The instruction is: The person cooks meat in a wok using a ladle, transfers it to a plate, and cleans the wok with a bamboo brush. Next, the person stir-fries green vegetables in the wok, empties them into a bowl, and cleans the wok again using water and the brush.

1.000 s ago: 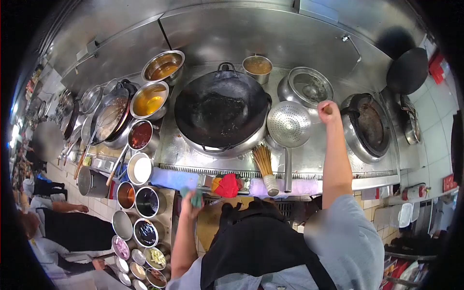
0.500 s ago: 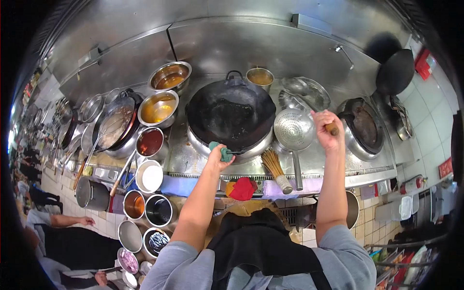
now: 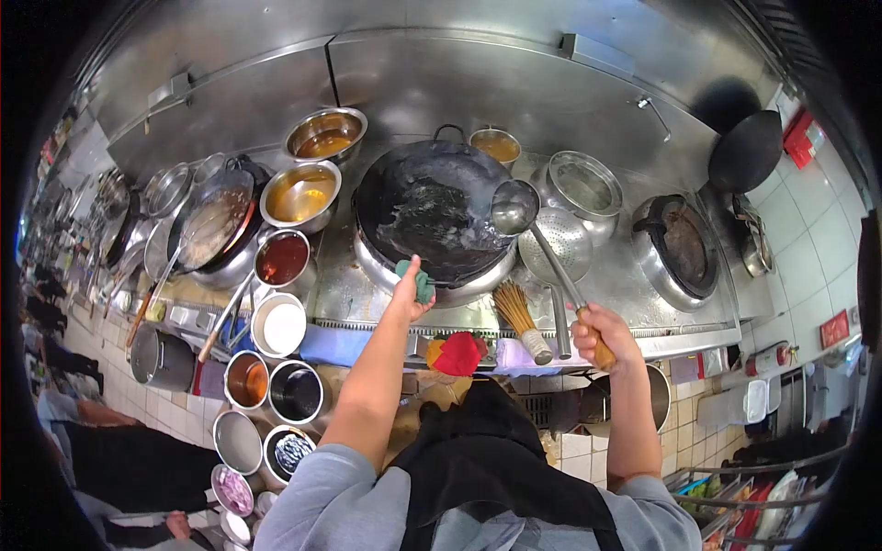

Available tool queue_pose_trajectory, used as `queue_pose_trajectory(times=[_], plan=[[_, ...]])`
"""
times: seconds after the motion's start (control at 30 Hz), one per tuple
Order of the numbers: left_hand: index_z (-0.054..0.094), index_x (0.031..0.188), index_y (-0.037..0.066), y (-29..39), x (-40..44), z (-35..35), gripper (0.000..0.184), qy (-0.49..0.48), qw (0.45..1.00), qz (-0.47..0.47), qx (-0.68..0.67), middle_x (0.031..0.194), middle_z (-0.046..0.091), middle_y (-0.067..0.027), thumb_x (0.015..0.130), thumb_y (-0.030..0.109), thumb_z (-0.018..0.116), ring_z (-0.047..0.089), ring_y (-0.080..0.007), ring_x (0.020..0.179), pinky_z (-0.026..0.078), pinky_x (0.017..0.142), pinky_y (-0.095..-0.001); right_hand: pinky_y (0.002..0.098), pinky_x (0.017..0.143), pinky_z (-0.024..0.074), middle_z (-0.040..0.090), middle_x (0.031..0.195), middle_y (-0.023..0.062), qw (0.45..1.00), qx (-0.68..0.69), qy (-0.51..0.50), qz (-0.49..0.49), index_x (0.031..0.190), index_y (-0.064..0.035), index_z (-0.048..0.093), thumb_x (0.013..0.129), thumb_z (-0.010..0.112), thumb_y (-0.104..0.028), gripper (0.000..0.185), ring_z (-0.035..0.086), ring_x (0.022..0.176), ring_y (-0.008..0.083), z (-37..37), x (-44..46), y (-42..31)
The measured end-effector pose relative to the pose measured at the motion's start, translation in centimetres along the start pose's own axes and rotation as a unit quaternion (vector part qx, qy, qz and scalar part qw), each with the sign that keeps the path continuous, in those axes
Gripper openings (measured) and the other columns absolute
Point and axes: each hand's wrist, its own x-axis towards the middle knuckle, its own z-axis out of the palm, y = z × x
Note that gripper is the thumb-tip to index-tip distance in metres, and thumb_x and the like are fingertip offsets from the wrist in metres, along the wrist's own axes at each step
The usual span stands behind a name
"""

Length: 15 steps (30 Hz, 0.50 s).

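Note:
At the near edge of a large black wok (image 3: 390,193), my left hand (image 3: 402,299) is closed on a folded green cloth (image 3: 422,286), which appears to wrap the wok's handle. Water spreads over the inside of the wok. My right hand (image 3: 608,336) grips the wooden handle of a steel ladle (image 3: 516,208); its bowl is over the wok's right rim. Below the ladle's shaft, a perforated strainer (image 3: 562,241) lies on the steel stove top. A bamboo wok brush (image 3: 520,317) rests between the wok and the strainer's handle.
A steel pot of water (image 3: 588,186) stands behind the strainer. Bowls of amber liquid (image 3: 299,196) and a pot of red sauce (image 3: 283,261) flank the wok's left. Another wok burner (image 3: 678,250) is at right. A co-worker's dark apron (image 3: 129,464) shows at lower left.
My right hand has come down toward me, and the ladle has swung left from the water pot to the wok. Water now spreads in the wok. My left hand keeps its grip.

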Motion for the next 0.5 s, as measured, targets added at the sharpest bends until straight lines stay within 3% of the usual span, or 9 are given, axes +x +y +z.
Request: queue_pose_trajectory(times=[0.07, 0.17, 0.23, 0.27, 0.3, 0.37, 0.4, 0.43, 0.5], plan=[[0.053, 0.092, 0.014, 0.2, -0.9, -1.8, 0.043, -0.146, 0.98, -0.083, -0.109, 0.078, 0.054, -0.0043, 0.079, 0.053, 0.065, 0.055, -0.0206, 0.071, 0.049, 0.059, -0.035, 0.0214, 0.041, 0.0349, 0.046, 0.071, 0.0033, 0.999, 0.031, -0.028, 0.007, 0.118, -0.0033, 0.047, 0.092, 0.049, -0.012, 0.027, 0.043, 0.052, 0.0082, -0.2, -0.5, 0.6], [0.051, 0.1, 0.014, -2.7, -2.9, -3.3, 0.044, -0.144, 0.982, -0.029, -0.122, 0.083, 0.057, -0.0063, 0.078, 0.05, 0.067, 0.057, -0.0223, 0.074, 0.049, 0.062, -0.0365, 0.0195, 0.039, 0.0337, 0.046, 0.072, 0.0032, 0.989, 0.109, -0.103, 0.004, 0.119, -0.0033, 0.047, 0.093, 0.049, -0.013, 0.028, 0.041, 0.05, 0.0072, -2.3, 1.5, 1.9], [0.045, 0.115, 0.014, -6.2, -5.8, -1.9, 0.054, -0.015, 0.987, 0.133, 0.087, 0.086, 0.059, -0.0117, 0.076, 0.044, 0.069, 0.061, -0.0278, 0.08, 0.051, 0.07, -0.0398, 0.0186, 0.038, 0.0327, 0.045, 0.07, 0.0024, 0.968, 0.21, -0.136, -0.031, 0.12, -0.0042, 0.046, 0.093, 0.049, -0.013, 0.029, 0.04, 0.048, 0.0069, -3.8, 3.7, 4.1], [0.041, 0.121, 0.015, -7.7, -5.8, -2.5, 0.06, 0.0, 0.921, 0.229, 0.315, 0.092, 0.059, -0.0151, 0.075, 0.04, 0.069, 0.061, -0.0315, 0.085, 0.05, 0.074, -0.0412, 0.0204, 0.037, 0.0331, 0.046, 0.069, 0.0012, 0.986, 0.145, -0.077, -0.028, 0.126, -0.0065, 0.043, 0.093, 0.051, -0.013, 0.035, 0.04, 0.047, 0.0073, -4.5, 4.9, 5.6], [0.036, 0.128, 0.016, -9.1, -5.7, -3.0, 0.066, 0.014, 0.794, 0.309, 0.523, 0.098, 0.059, -0.0186, 0.074, 0.036, 0.069, 0.062, -0.0352, 0.09, 0.05, 0.079, -0.0425, 0.0204, 0.037, 0.0331, 0.046, 0.069, 0.0012, 0.986, 0.145, -0.079, -0.028, 0.126, -0.0065, 0.043, 0.093, 0.051, -0.013, 0.035, 0.04, 0.047, 0.0073, -4.2, 5.4, 6.2], [0.034, 0.132, 0.015, -10.0, -8.0, -1.5, 0.071, 0.002, 0.677, 0.252, 0.691, 0.106, 0.055, -0.0237, 0.073, 0.033, 0.071, 0.061, -0.0411, 0.094, 0.049, 0.084, -0.0439, 0.0229, 0.037, 0.0336, 0.047, 0.067, 0.0004, 0.96, -0.183, 0.193, -0.088, 0.131, -0.0087, 0.038, 0.091, 0.052, -0.012, 0.042, 0.04, 0.046, 0.008, -3.4, 6.4, 6.2], [0.034, 0.135, 0.019, -10.4, -8.4, -0.9, 0.073, 0.005, 0.636, 0.176, 0.752, 0.12, 0.046, -0.0273, 0.073, 0.03, 0.07, 0.056, -0.0418, 0.104, 0.047, 0.087, -0.046, 0.0247, 0.037, 0.0348, 0.048, 0.065, 0.0, 0.949, -0.233, 0.187, -0.097, 0.133, -0.0087, 0.035, 0.09, 0.052, -0.01, 0.046, 0.041, 0.046, 0.0092, -4.6, 6.9, 4.1], [0.034, 0.135, 0.019, -11.3, -8.0, -1.1, 0.073, 0.002, 0.631, 0.176, 0.756, 0.12, 0.046, -0.0273, 0.073, 0.03, 0.07, 0.056, -0.0418, 0.104, 0.047, 0.087, -0.046, 0.0243, 0.038, 0.0355, 0.047, 0.063, -0.0002, 0.952, -0.215, 0.186, -0.113, 0.132, -0.0083, 0.035, 0.09, 0.052, -0.01, 0.046, 0.043, 0.047, 0.0089, -5.4, 7.6, 2.5], [0.034, 0.138, 0.023, -13.0, -6.7, -1.4, 0.077, 0.047, 0.529, 0.182, 0.828, 0.13, 0.039, -0.0252, 0.071, 0.031, 0.072, 0.046, -0.0401, 0.116, 0.046, 0.088, -0.0484, 0.0283, 0.041, 0.0405, 0.052, 0.065, 0.0037, 0.924, -0.28, 0.19, -0.18, 0.131, -0.0065, 0.036, 0.089, 0.052, -0.011, 0.046, 0.05, 0.051, 0.014, -8.7, 10.5, -0.4]])
